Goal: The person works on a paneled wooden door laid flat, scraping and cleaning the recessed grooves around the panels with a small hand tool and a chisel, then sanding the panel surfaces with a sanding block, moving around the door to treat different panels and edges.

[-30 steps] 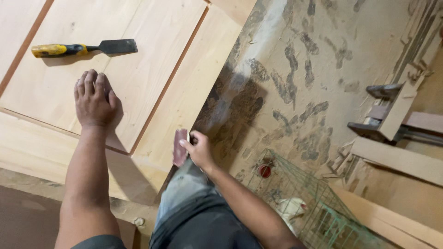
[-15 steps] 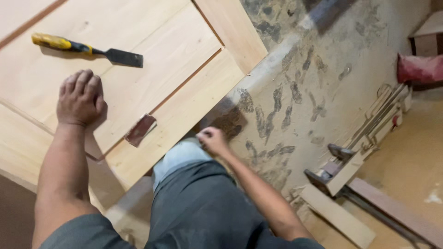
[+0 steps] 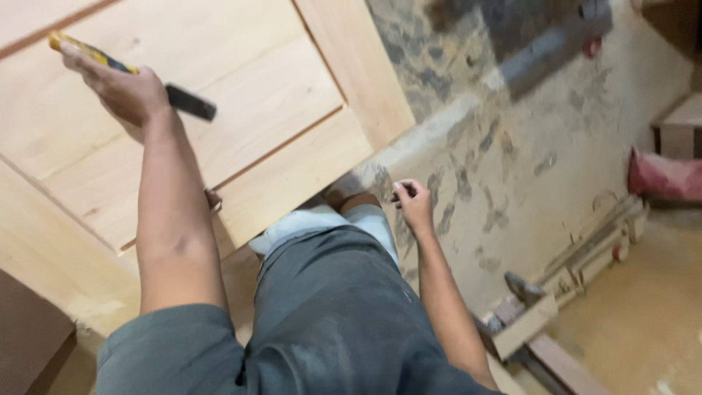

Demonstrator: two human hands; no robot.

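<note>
Chisel (image 3: 139, 80) in hand is what counts here: the left hand (image 3: 124, 91) lies over the yellow handle at the far left of the pale wooden panel door (image 3: 278, 110), fingers wrapped around the handle, while the dark blade pokes out to the right, flat on the wood. For a clean pick-up, the grip is best closed well back on the handle, away from the blade, with the edge kept pointing away from the body and the other arm. Lifting straight up rather than dragging would likely spare the soft, sanded face from scratches.

The right hand (image 3: 413, 205) hangs well apart, to the right of the door's near edge above the dusty floor (image 3: 512, 146); its fingers are curled around something small and dark, though I cannot tell what it is. A small brown piece (image 3: 213, 199) peeks out beside the left forearm, lying on the door. Timber offcuts (image 3: 556, 300) lie on the floor at near right.
</note>
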